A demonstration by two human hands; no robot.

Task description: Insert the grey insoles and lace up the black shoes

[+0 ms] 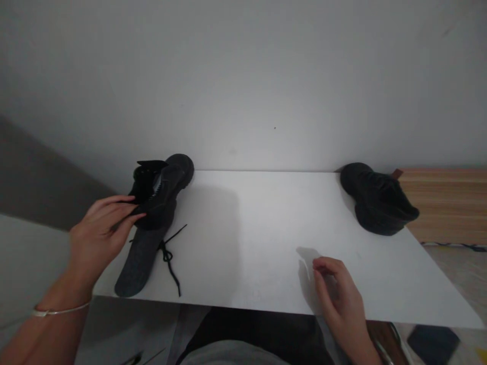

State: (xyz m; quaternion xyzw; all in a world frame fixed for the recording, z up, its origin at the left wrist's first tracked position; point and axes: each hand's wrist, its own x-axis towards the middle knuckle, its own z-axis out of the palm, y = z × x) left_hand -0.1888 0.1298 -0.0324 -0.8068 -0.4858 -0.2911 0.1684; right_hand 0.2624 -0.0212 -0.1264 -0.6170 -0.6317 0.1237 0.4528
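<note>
With the left hand (97,238), pinching 1 black boot (167,187) by its upper edge at the left end of the white table (262,238), partly covering 1 grey insole (137,266) beside 1 knotted lace (165,251). With the right hand (340,294), loosely curled and released, hovering nearer the 2nd boot (375,200).

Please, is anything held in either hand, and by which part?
The left hand pinches the black boot on the left by its collar rim, heel end; the right hand visibly holds nothing.
</note>
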